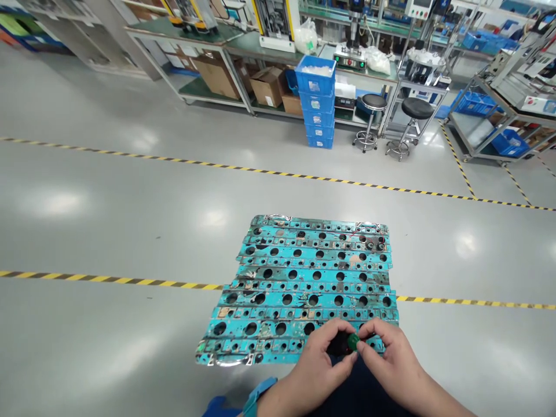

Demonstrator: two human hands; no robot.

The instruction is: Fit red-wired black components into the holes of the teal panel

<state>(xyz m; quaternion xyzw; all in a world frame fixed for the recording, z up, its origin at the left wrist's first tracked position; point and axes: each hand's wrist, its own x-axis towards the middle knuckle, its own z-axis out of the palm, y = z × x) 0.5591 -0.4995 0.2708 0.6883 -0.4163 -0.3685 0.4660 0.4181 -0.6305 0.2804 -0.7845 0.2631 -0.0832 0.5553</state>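
Both hands meet in front of me over the near right corner of a teal panel [278,300] with rows of round holes. Between their fingertips is a small green part [353,341], its exact kind too small to make out. My left hand [319,362] is closed on its left side, thumb and fingertips touching it; a dark patch with a hint of red shows inside the curl of this hand. My right hand [393,353] pinches the same part from the right. Two small dark round pieces [375,246] sit at the panel's far right.
Metal handles [230,360] are fixed along the panel's edges. Yellow-and-black tape lines [243,168] cross the grey floor. Farther off stand stacked blue crates [319,104], two round stools [417,108], workbenches with machines, cardboard boxes [267,87] and a cart [499,124] at the right.
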